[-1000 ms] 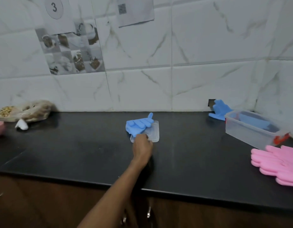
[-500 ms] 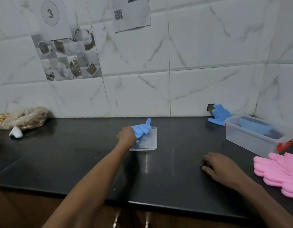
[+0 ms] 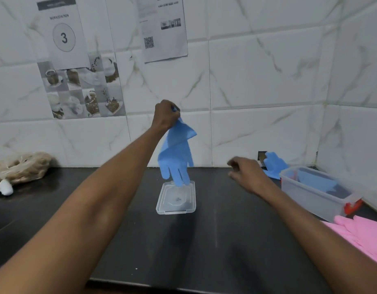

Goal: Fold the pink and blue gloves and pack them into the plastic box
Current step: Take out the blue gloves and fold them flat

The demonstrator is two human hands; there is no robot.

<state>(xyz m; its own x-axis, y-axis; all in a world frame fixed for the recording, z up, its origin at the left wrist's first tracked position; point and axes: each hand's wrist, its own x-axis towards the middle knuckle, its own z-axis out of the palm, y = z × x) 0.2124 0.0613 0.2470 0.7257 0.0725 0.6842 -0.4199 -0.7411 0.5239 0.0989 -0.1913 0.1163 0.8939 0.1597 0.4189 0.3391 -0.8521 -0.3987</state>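
While the left hand [image 3: 165,115] pinches one blue glove [image 3: 176,154] by its cuff and holds it up in front of the tiled wall, the glove hangs fingers-down, its tips just above or brushing the far edge of the clear lid [image 3: 176,198] lying flat on the table [image 3: 215,247]. The right hand [image 3: 246,174] hovers above the table to the right of the glove, loosely curled and holding nothing; it looks blurred, so how far its fingers are spread I cannot tell.

Further right, the plastic box [image 3: 314,193] stands open near the corner with something blue already lying inside, most likely folded glove. A second loose blue glove [image 3: 274,164] lies against the wall just behind the box, and a heap of pink gloves [image 3: 361,234] sits at the right edge in front of it.

The risk, as I judge it: held by one pinch of cuff, the limp glove could slip free or swing, and its dangling fingers might drag the light lid out of place. Folding it in the air would likely leave it crumpled.

Counted: two loose blue gloves plus the blue contents of the box, one box, one lid, pink gloves too overlapped to number. A stuffed bag [image 3: 22,166] lies far left.
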